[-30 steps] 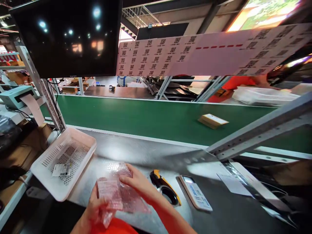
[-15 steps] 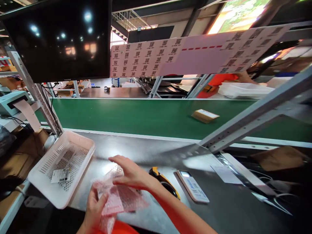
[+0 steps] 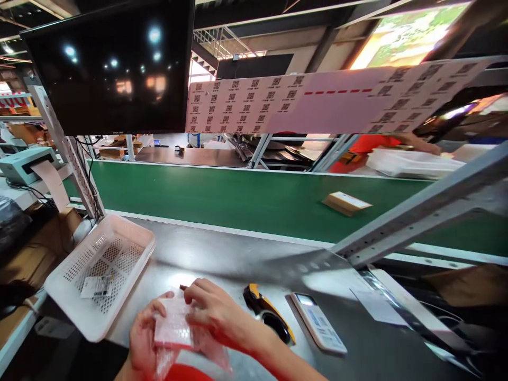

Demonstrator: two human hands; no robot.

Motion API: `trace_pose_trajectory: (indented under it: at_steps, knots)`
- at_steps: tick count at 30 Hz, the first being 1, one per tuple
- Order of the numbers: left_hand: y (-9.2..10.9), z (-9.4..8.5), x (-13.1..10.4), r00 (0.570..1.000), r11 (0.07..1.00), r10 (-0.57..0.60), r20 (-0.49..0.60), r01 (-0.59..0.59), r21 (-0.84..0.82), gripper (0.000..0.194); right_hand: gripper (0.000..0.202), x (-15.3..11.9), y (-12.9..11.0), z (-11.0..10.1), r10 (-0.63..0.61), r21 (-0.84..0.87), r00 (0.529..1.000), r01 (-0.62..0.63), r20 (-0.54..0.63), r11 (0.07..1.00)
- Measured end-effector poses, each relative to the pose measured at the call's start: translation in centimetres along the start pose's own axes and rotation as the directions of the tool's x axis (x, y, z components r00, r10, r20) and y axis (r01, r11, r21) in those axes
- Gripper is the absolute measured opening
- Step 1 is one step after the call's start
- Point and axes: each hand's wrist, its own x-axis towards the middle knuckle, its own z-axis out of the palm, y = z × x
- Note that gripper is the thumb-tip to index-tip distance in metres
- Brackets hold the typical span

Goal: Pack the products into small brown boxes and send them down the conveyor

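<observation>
Clear pinkish bubble wrap (image 3: 174, 324), folded into a flat packet with loose ends trailing, is held low over the front of the metal bench. My left hand (image 3: 142, 336) grips its left edge, thumb and fingers around it. My right hand (image 3: 216, 315) has its fingers curled and closed on the wrap's right side. What lies inside the packet I cannot make out. A small dark brown tip shows beside my right fingertips. Just right of that hand lies a yellow-and-black tape dispenser (image 3: 272, 313), and past it a pale handheld device (image 3: 318, 324) with a small screen.
A white perforated basket (image 3: 137, 288) holding a printed label (image 3: 96, 286) stands on the left. Behind the bench runs a green conveyor (image 3: 222, 196) carrying a small carton (image 3: 346, 203). A monitor (image 3: 115, 79) hangs above; a slanted metal post (image 3: 400, 211) rises at right.
My right hand has come down from above the wrap, its spread fingers now curled onto it. The packet is folded flatter and tilted up in my left hand. The view has shifted slightly.
</observation>
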Motion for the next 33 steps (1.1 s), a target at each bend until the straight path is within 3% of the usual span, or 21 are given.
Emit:
trace_pose_trajectory:
  at_steps: [3, 5, 6, 8, 9, 10, 11, 14, 15, 17, 19, 21, 23, 26, 29, 31, 33]
  knots:
    - [-0.4, 0.4, 0.4, 0.995, 0.985, 0.075, -0.069, -0.063, 0.161, 0.035, 0.022, -1.2, 0.9, -0.2, 0.053, 0.249, 0.996, -0.035, -0.065, 0.968]
    - [-0.6, 0.6, 0.8, 0.970, 0.916, 0.223, -0.092, -0.177, 0.361, 0.035, 0.036, -2.2, 1.6, 0.0, 0.257, 0.533, 0.963, -0.173, -0.087, 0.828]
    - [-0.6, 0.5, 0.9, 0.951, 0.865, 0.297, -0.089, -0.229, 0.445, 0.039, 0.050, -2.6, 1.9, 0.3, 0.423, 0.669, 0.903, -0.267, -0.078, 0.693]
    - [-0.9, 0.4, 1.1, 0.913, 0.791, 0.398, -0.091, -0.292, 0.538, 0.048, 0.075, -3.3, 2.1, 1.4, 0.732, 0.844, 0.681, -0.406, 0.026, 0.349]
    - [-1.0, 0.3, 1.2, 0.900, 0.777, 0.423, -0.102, -0.303, 0.551, 0.053, 0.081, -3.4, 2.0, 2.2, 0.809, 0.878, 0.580, -0.434, 0.100, 0.202]
    - [-1.2, 0.2, 1.2, 0.893, 0.775, 0.435, -0.113, -0.308, 0.552, 0.061, 0.082, -3.4, 1.8, 3.0, 0.834, 0.891, 0.524, -0.445, 0.176, 0.091]
    - [-1.4, 0.0, 1.3, 0.892, 0.778, 0.436, -0.121, -0.306, 0.548, 0.071, 0.081, -3.3, 1.6, 3.8, 0.819, 0.893, 0.517, -0.451, 0.249, 0.013]
    - [-1.9, -0.5, 1.6, 0.892, 0.770, 0.435, -0.124, -0.297, 0.564, 0.101, 0.068, -2.6, 0.6, 5.4, 0.704, 0.902, 0.608, -0.418, 0.368, -0.110]
    - [-2.0, -0.8, 1.7, 0.891, 0.759, 0.437, -0.126, -0.291, 0.582, 0.104, 0.064, -2.3, 0.4, 5.5, 0.697, 0.906, 0.615, -0.403, 0.370, -0.125]
    - [-2.2, -1.2, 2.2, 0.891, 0.740, 0.433, -0.134, -0.267, 0.618, 0.099, 0.054, -2.0, 0.3, 5.6, 0.757, 0.910, 0.572, -0.410, 0.316, -0.070]
    - [-2.3, -1.5, 2.6, 0.907, 0.729, 0.402, -0.124, -0.235, 0.643, 0.084, 0.046, -1.7, 0.2, 5.7, 0.841, 0.880, 0.502, -0.469, 0.203, 0.068]
    - [-2.4, -1.7, 3.0, 0.914, 0.712, 0.391, -0.108, -0.227, 0.664, 0.069, 0.038, -1.4, 0.0, 6.4, 0.876, 0.819, 0.475, -0.535, 0.086, 0.209]
    - [-2.5, -1.7, 3.2, 0.911, 0.698, 0.397, -0.108, -0.223, 0.680, 0.061, 0.029, -0.8, -0.5, 7.5, 0.877, 0.786, 0.480, -0.552, 0.027, 0.279]
    - [-2.8, -1.5, 3.3, 0.903, 0.669, 0.397, -0.163, -0.163, 0.725, 0.058, 0.024, 0.3, -1.6, 9.5, 0.877, 0.812, 0.481, -0.508, -0.009, 0.287]
    - [-3.3, -1.0, 2.9, 0.858, 0.644, 0.470, -0.206, -0.174, 0.745, 0.056, 0.028, 1.2, -2.7, 10.3, 0.874, 0.812, 0.476, -0.470, -0.096, 0.345]
    - [-3.6, -0.7, 2.5, 0.846, 0.660, 0.495, -0.198, -0.217, 0.719, 0.055, 0.035, 1.2, -3.4, 10.3, 0.848, 0.803, 0.512, -0.444, -0.136, 0.397]
    - [-3.6, -0.5, 2.2, 0.867, 0.691, 0.468, -0.171, -0.238, 0.683, 0.059, 0.042, 0.7, -4.1, 10.1, 0.810, 0.816, 0.571, -0.401, -0.133, 0.417]
